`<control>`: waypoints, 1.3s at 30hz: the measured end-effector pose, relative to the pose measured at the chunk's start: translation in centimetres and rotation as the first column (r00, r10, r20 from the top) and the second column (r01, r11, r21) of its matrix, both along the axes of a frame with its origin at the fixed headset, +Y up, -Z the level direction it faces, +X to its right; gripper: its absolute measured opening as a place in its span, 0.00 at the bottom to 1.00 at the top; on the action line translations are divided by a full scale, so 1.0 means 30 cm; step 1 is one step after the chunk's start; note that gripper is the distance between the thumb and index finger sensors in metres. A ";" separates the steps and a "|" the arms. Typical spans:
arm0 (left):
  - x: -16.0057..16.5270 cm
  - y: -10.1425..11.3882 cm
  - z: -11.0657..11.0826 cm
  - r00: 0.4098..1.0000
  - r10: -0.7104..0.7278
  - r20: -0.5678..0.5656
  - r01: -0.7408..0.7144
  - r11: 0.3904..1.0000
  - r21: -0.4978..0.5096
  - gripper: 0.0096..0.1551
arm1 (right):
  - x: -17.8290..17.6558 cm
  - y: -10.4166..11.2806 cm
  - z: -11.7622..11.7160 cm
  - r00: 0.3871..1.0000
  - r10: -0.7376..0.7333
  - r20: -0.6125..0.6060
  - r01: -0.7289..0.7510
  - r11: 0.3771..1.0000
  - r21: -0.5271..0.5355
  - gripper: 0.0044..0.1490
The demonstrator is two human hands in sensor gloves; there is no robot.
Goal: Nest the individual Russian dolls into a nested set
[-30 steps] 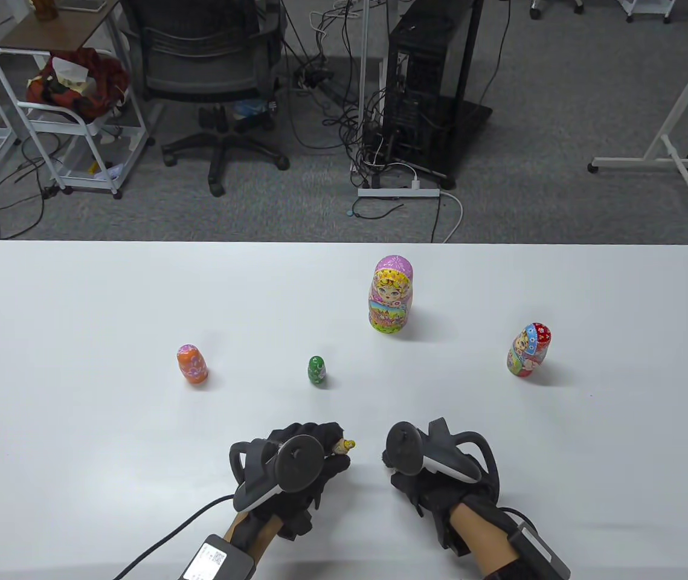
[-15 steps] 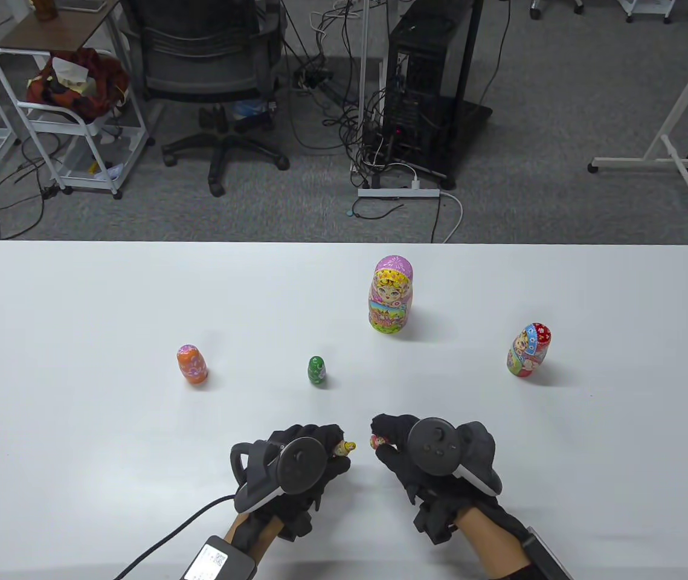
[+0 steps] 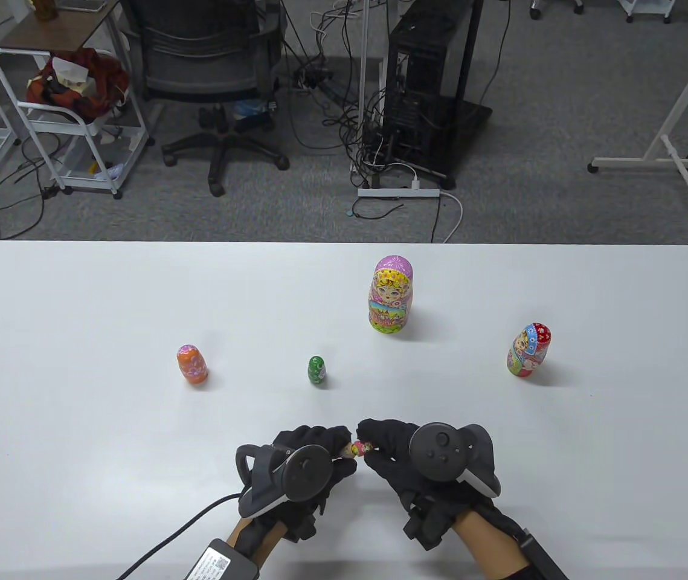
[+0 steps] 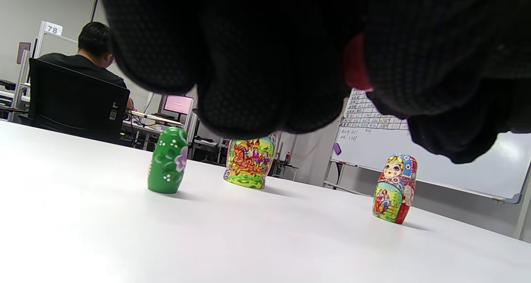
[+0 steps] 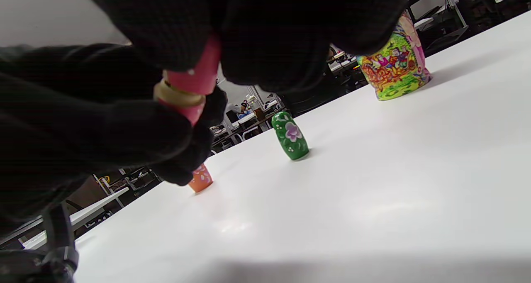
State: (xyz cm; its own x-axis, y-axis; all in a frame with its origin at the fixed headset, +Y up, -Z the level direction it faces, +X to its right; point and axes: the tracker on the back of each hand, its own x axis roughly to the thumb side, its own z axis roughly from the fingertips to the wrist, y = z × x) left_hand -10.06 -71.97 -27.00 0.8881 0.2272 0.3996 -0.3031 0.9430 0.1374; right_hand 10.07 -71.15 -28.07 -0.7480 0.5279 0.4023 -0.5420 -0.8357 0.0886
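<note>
Pink doll (image 3: 359, 449), the smallest piece, is held between both hands just above the near middle of the tabletop (image 3: 78, 302), lying on its side with its long axis running left to right. In the right wrist view its two pink halves meet at a pale wooden rim that shows between them, so the halves are not fully closed. The left hand (image 3: 307, 465) pinches the left end with curled fingertips and the right hand (image 3: 404, 459) pinches the right end the same way; their fingertips almost touch around it. Beyond the hands, the green doll (image 3: 316, 370) stands upright near the middle. The orange doll (image 3: 192, 364) stands upright well to its left. The large doll (image 3: 391, 294), pink-capped over a yellow-green base, stands farther back and to the right, face toward the camera. The red doll (image 3: 528, 350) stands upright well apart at the right. The tabletop is plain glossy white with rounded far corners. Past it is grey carpet with an office chair (image 3: 205, 72), a white wire cart (image 3: 72, 115), a black computer tower (image 3: 422, 78) amid tangled cables, and a power strip (image 3: 398, 193). The left wrist view shows a seated person (image 4: 89, 54) and a whiteboard (image 4: 435, 158).
</note>
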 end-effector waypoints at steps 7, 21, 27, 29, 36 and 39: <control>0.001 0.003 0.004 1.000 -0.003 0.002 0.003 1.000 0.017 0.35 | -0.007 -0.002 0.005 1.000 -0.016 -0.022 0.016 1.000 0.008 0.31; 0.009 0.025 0.019 1.000 0.009 -0.007 -0.009 0.998 0.060 0.33 | -0.012 0.012 0.013 0.994 -0.110 -0.004 0.110 0.993 0.047 0.28; 0.003 0.009 0.010 1.000 0.027 -0.012 -0.026 0.999 0.032 0.34 | -0.022 -0.015 0.012 0.997 -0.081 -0.006 0.081 0.997 0.016 0.28; 0.009 0.009 0.007 1.000 0.021 -0.019 -0.021 1.000 0.020 0.34 | -0.024 -0.020 0.012 0.993 -0.118 0.018 0.118 0.993 0.024 0.28; -0.026 -0.042 -0.026 0.997 -0.067 -0.036 0.063 0.993 -0.100 0.53 | 0.096 0.076 0.001 0.966 0.010 0.258 -0.059 0.981 0.183 0.29; -0.048 -0.070 -0.045 0.984 -0.171 -0.060 0.160 0.975 -0.153 0.58 | 0.169 0.088 -0.025 0.912 0.080 0.403 -0.150 0.978 0.147 0.31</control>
